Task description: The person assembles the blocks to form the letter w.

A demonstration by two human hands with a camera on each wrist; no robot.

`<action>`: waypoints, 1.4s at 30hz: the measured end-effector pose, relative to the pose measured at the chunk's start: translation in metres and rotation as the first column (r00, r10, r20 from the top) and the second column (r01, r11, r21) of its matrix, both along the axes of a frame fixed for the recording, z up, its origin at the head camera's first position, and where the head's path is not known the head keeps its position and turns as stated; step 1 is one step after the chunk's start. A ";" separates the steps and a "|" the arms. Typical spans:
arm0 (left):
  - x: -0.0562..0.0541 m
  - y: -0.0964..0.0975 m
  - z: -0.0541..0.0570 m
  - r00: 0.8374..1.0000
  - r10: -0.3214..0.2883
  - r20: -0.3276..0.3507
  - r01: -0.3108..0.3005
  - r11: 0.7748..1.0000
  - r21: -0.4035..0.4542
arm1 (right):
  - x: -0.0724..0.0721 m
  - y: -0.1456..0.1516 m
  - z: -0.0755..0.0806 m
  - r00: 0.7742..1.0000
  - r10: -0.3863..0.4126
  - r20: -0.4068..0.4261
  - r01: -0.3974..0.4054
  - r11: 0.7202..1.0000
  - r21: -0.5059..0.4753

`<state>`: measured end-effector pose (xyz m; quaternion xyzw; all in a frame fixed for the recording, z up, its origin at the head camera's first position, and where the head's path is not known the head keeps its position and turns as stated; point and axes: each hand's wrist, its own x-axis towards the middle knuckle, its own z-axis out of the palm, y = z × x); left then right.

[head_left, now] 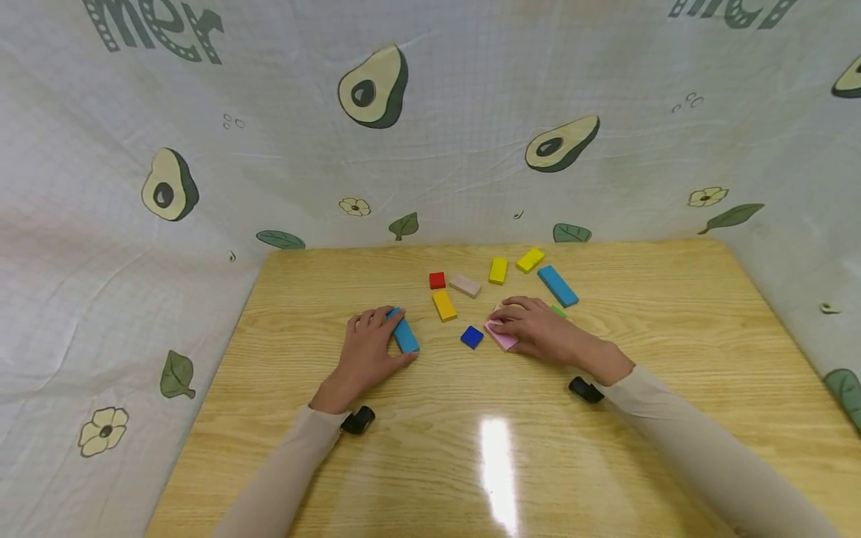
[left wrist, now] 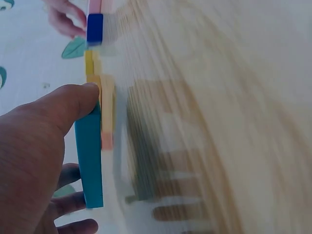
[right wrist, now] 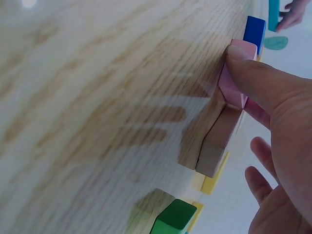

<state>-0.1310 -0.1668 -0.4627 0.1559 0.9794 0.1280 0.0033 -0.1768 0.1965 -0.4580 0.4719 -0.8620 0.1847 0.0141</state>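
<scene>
My left hand (head_left: 368, 350) grips a long light-blue block (head_left: 406, 338) end to end, thumb at its near end and fingers at its far end. The left wrist view shows the same blue block (left wrist: 89, 156) with its reflection in the tabletop. On the right, my right hand (head_left: 538, 329) pinches a pink block (head_left: 501, 339) between thumb and fingers. A plain wood-coloured block (right wrist: 218, 139) lies right against the pink block's end, mostly hidden by the hand in the head view. Between the hands sits a small dark-blue block (head_left: 472, 337).
Farther back lie an orange block (head_left: 444, 306), a red block (head_left: 437, 280), a pale block (head_left: 466, 285), two yellow blocks (head_left: 498, 270) and another light-blue block (head_left: 557, 286). A green block (right wrist: 173, 217) is partly behind my right hand. Patterned cloth (head_left: 464, 172) surrounds the wooden table (head_left: 417, 463).
</scene>
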 end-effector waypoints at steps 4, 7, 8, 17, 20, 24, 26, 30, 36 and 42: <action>0.002 -0.014 0.001 1.000 0.017 -0.021 -0.016 1.000 0.021 | 0.000 0.000 0.000 1.000 -0.004 -0.002 0.004 1.000 0.004; 0.005 -0.026 0.001 0.999 0.025 -0.043 -0.024 0.999 0.030 | -0.001 -0.001 0.000 1.000 0.000 -0.003 0.000 1.000 0.006; 0.006 -0.029 0.001 0.998 0.027 -0.049 -0.026 0.999 0.032 | -0.001 -0.001 0.000 1.000 0.003 -0.006 -0.003 1.000 0.005; 0.012 -0.056 0.001 0.997 0.045 -0.068 -0.043 0.999 0.025 | -0.001 -0.002 0.000 1.000 0.007 -0.020 -0.008 1.000 -0.001; 0.012 -0.063 -0.001 0.996 0.032 -0.082 -0.032 0.999 0.008 | 0.000 -0.002 0.000 1.000 0.006 -0.027 -0.006 1.000 -0.006; 0.012 -0.070 -0.003 0.996 0.019 -0.086 -0.019 1.000 -0.009 | 0.000 -0.002 0.000 1.000 0.002 -0.020 -0.002 1.000 -0.001; 0.012 -0.073 -0.004 0.997 0.014 -0.082 -0.014 1.000 -0.008 | 0.001 -0.002 0.000 1.000 -0.003 -0.010 0.003 1.000 0.010; 0.013 -0.078 -0.004 0.998 0.008 -0.057 -0.008 1.000 0.000 | 0.001 -0.002 0.000 1.000 -0.010 0.005 0.010 1.000 0.020; 0.014 -0.079 -0.003 0.999 -0.010 -0.034 0.010 1.000 0.022 | 0.001 -0.002 0.000 1.000 0.008 -0.011 -0.008 1.000 0.002; 0.015 -0.079 -0.003 0.999 -0.020 -0.031 0.020 0.999 0.024 | -0.002 -0.003 0.001 1.000 0.009 -0.023 -0.008 0.999 0.033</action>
